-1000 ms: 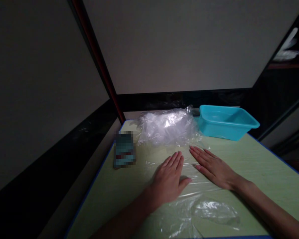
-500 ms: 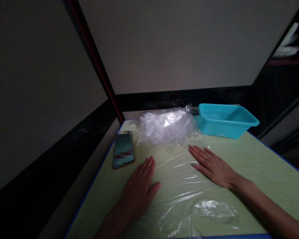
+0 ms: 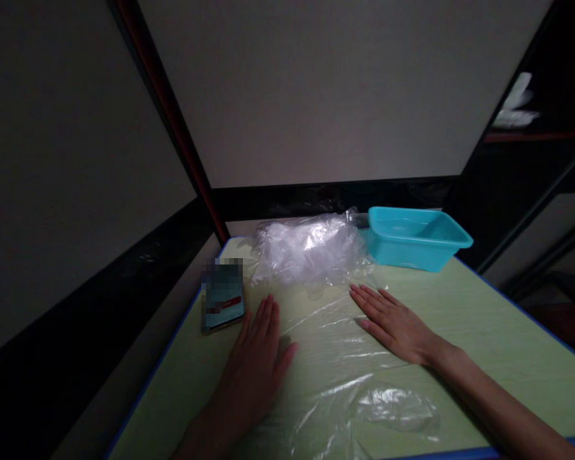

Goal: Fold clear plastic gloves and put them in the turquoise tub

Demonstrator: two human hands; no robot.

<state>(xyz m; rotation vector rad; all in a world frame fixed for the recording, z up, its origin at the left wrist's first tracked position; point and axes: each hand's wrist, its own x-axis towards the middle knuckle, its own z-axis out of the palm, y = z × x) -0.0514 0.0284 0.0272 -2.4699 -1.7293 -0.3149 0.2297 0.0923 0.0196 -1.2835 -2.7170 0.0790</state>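
Note:
A clear plastic bag lies spread on the pale green table, creased and shiny, its outline hard to make out. My left hand rests flat at the bag's left side, fingers stretched forward and thumb apart. On the right side my right hand also lies palm down, its fingers extended toward the back left. Neither hand grips anything. Just beyond the fingertips sits a crumpled heap of clear plastic bags.
A phone lies near the left table edge, beside my left hand. The turquoise plastic basin stands at the back right. Panelled walls rise behind and to the left. White items are on a dark shelf at upper right.
The whole view has shifted, so the table and its objects appear further left. Both hands stay flat on the plastic; the left hand's fingers have spread slightly.

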